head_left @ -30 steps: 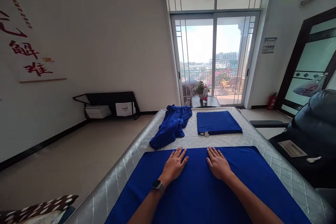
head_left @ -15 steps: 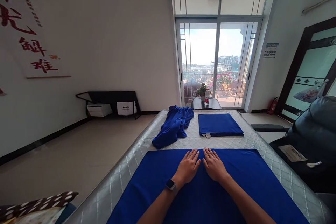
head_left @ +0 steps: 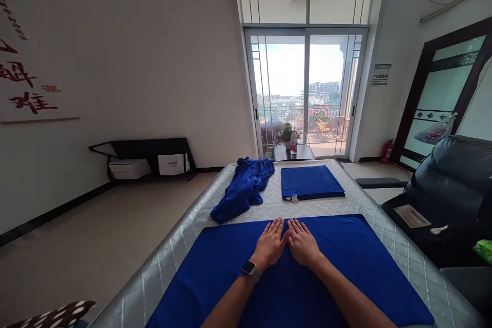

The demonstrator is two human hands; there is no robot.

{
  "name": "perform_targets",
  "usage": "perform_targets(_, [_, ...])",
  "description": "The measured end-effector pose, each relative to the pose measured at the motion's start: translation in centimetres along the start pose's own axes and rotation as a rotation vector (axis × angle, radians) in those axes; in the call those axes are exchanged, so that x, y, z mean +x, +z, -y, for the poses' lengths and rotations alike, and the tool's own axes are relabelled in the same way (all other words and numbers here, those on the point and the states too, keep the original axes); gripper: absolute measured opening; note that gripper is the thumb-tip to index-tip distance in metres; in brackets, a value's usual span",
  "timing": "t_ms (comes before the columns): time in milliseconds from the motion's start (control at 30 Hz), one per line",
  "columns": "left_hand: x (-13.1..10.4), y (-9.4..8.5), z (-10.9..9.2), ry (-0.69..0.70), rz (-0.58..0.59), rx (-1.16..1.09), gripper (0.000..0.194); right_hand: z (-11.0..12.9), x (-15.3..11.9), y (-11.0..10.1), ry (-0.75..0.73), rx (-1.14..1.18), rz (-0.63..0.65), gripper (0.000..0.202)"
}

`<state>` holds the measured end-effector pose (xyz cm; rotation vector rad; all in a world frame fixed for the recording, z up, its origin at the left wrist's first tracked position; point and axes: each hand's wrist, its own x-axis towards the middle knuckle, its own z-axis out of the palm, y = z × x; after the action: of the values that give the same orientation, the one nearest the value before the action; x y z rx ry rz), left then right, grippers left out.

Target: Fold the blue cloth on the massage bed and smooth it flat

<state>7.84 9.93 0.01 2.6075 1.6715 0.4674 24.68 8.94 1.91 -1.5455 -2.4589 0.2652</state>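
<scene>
One broad blue cloth (head_left: 219,261), spread on a quilted mattress (head_left: 169,256), looks light, soft and limp, apt to ruckle under a push and best taken by its far corners, left and right. From left, a left hand (head_left: 268,247) and a right hand (head_left: 303,246) rest palms down near its far edge, angled inward, fingers extended and close together, gripping nothing.

Head cam, fwd/down view over bed.
</scene>
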Motion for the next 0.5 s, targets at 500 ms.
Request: perform_targets(500, [-8.2,-5.4,14.8,-0.320,0.086,0.107,0.066,-8.7,-3.3,-3.3,0.089,-0.070,0.054,0.069])
